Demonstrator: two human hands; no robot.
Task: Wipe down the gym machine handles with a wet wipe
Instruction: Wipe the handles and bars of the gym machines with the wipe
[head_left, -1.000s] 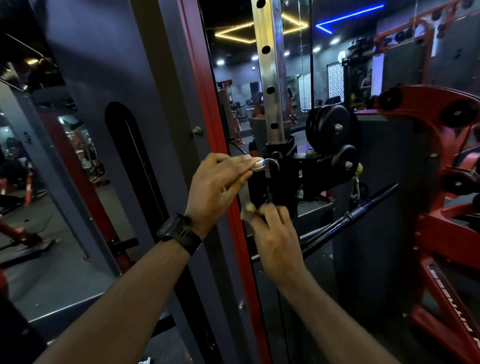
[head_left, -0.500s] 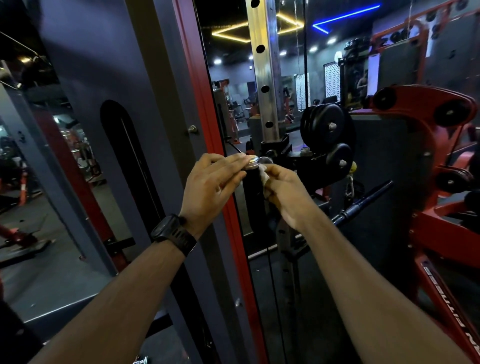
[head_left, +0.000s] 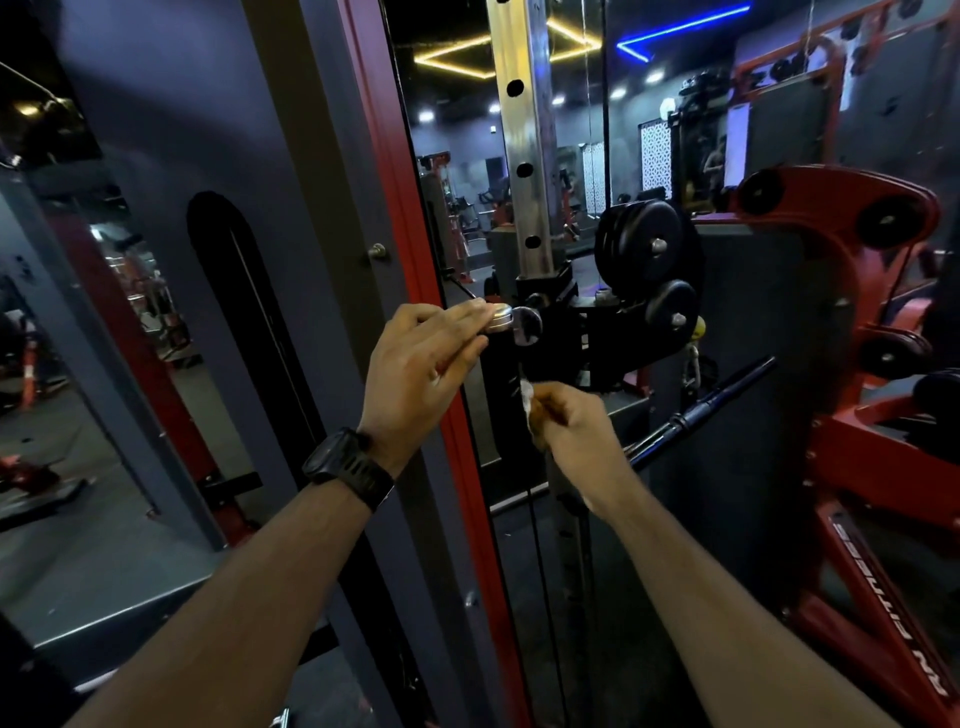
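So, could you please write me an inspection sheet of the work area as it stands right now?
Surface: no table; the work is on the machine's upright black handle, which has a metal cap on top.
Job's things: wet wipe, white and crumpled, at the handle's right side, below the cap.
Clutter: nothing seen.
Hands: left hand pinches the handle's cap; right hand pinches the wet wipe.
Cables: thin black cable runs down below the handle.
Surroundings: perforated steel post, weight plates, black bar, red machine frame; dim gym behind.
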